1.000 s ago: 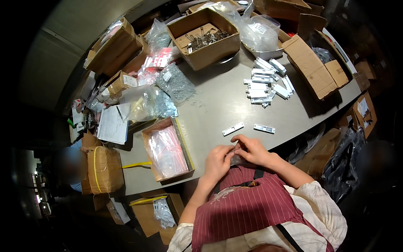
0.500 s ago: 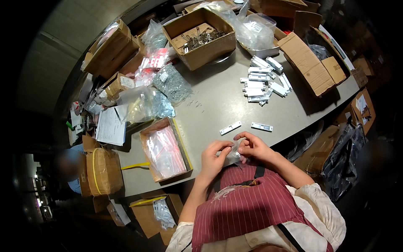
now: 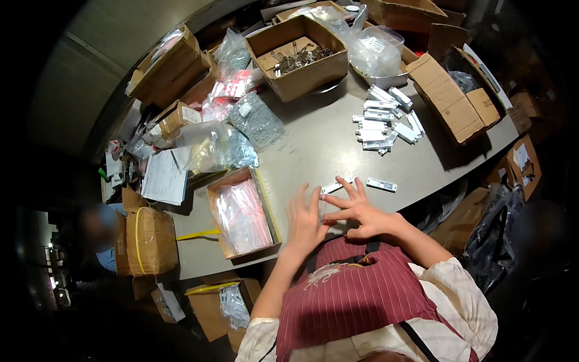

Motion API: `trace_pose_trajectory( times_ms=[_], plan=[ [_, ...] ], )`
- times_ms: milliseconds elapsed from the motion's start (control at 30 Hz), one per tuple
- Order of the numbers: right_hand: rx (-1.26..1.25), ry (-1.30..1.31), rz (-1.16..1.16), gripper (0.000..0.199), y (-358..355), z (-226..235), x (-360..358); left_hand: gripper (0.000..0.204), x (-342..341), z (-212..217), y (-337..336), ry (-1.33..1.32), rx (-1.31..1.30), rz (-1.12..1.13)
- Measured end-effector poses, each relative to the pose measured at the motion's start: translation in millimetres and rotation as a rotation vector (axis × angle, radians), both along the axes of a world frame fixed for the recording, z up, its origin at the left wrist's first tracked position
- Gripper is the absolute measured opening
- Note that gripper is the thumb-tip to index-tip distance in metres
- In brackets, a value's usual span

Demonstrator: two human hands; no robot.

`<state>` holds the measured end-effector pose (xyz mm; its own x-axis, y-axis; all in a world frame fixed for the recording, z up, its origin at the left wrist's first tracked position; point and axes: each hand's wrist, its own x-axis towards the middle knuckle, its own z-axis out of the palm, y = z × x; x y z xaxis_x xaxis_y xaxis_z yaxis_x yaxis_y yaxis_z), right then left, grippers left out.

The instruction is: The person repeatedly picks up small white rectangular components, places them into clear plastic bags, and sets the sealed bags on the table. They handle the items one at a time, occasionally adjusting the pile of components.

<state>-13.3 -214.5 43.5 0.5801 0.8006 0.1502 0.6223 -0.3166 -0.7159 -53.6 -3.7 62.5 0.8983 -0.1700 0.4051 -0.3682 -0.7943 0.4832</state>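
Just in front of my apron, my left hand [image 3: 303,222] stands upright with its fingers stretched out and slightly smeared by motion. Facing it is my right hand [image 3: 364,214], palm down, fingers spread wide. Between the two lies a small clear plastic bag [image 3: 324,208], mostly hidden and hard to make out; fingertips of both hands are at its edges. Beyond my right fingertips, a slim silvery-white part [image 3: 333,186] is partly covered by them. A second such part [image 3: 382,185] rests to its right. Farther off, several similar parts form a loose pile [image 3: 380,123].
Left of my hands stands an open carton [image 3: 265,199] of clear bags with red edges. Behind it are filled plastic bags [image 3: 256,120] and papers [image 3: 164,177]. A carton [image 3: 304,84] of small metal pieces stands at the back, another carton [image 3: 449,99] at the right.
Both hands have gone from pinching the clear bag to stretched-out fingers. The right fingers have spread and reached forward over the nearer silvery part. The view has shifted slightly.
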Motion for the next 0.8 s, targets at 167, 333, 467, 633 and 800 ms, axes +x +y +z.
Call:
trace_pose_trajectory(
  times_ms=[167,333,467,633,800],
  plan=[
    [0.126,0.096,-0.013,0.048,-1,-19,23,0.032,-5,-50,15,0.214,-0.085,0.018],
    [-0.428,-0.536,-0.771,0.029,-53,-46,103,0.023,-4,-82,15,0.237,-0.203,0.133],
    [-0.471,-0.689,-0.737,0.022,-80,-72,125,0.024,7,-90,10,0.186,-0.213,0.111],
    [-0.602,-0.537,-0.712,0.016,-81,-78,131,0.025,39,-91,-3,0.004,-0.206,-0.017],
    [-0.319,-0.412,-0.591,0.023,-72,-54,121,0.020,55,-103,-1,0.124,-0.134,-0.173]
  ],
)
